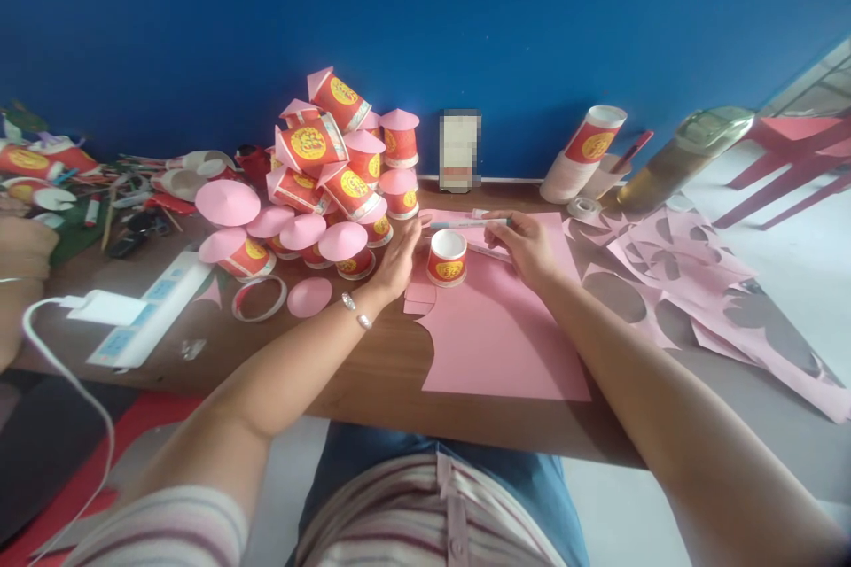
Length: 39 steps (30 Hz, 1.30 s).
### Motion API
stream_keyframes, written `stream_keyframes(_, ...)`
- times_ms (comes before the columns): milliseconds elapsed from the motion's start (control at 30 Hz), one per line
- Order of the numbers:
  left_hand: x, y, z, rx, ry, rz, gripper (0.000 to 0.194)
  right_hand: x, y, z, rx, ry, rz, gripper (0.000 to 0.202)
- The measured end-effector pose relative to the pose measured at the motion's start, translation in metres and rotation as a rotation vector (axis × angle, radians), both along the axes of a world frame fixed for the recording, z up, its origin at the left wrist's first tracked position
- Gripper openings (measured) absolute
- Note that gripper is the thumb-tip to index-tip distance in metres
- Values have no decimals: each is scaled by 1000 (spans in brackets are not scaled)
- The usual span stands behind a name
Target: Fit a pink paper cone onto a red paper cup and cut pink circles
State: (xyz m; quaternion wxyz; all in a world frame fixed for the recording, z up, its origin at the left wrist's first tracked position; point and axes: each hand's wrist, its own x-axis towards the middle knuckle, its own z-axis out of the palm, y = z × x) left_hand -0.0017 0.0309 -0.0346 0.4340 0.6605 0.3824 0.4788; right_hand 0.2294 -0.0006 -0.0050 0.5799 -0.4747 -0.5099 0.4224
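Note:
A small red and white paper cup (447, 259) with a yellow emblem stands upright, its open mouth up, on a large pink paper sheet (509, 337). My left hand (399, 261) is beside the cup's left, fingers stretched out together. Its fingertips come close to the left end of a slim marker pen (465, 223); whether they touch is unclear. On the other side, my right hand (522, 246) has its fingers closed around the pen's right end, behind the cup. Below that hand a thin whitish stick (490, 253) rests on the sheet.
Left of my left hand are piled several red cups with pink cone tops (309, 146). A power strip (152, 310) and tape ring (259, 298) lie nearer. Rightward are stacked cups (585, 151), a bottle (688, 155) and pink paper scraps (678, 270). Another person's arm (23, 266) shows far left.

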Motion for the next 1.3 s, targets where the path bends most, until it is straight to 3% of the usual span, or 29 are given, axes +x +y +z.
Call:
stream_keyframes(100,0,-2,6,-122,-60,-102,47,-4,0,-4,-18,14,76,36)
stream_keyframes(200,2,-2,9,-139,-123,-109,41,-6,0,-6,-24,16,113,40)
stream_keyframes(400,-2,7,5,-176,-209,-41,37,12,8,-3,53,180,-80,37)
stream_keyframes(500,-3,10,3,-76,-83,-46,27,22,10,1,68,272,-161,32)
stream_keyframes(600,-1,10,2,91,75,-70,18,24,10,3,68,349,-155,29)
stream_keyframes(833,-7,-1,12,73,-43,-180,41,21,11,0,31,439,-127,31)
stream_keyframes(933,-8,-8,17,51,-74,-341,56,21,11,-1,15,462,-164,34)
stream_keyframes(1033,-5,-13,20,-2,53,-450,76,21,10,0,17,478,-186,38)
stream_keyframes(1133,-1,-15,21,-38,95,-420,69,20,7,4,42,471,-143,45)
stream_keyframes(1300,-1,-13,17,-209,-158,-355,58,13,5,7,8,489,-66,35)
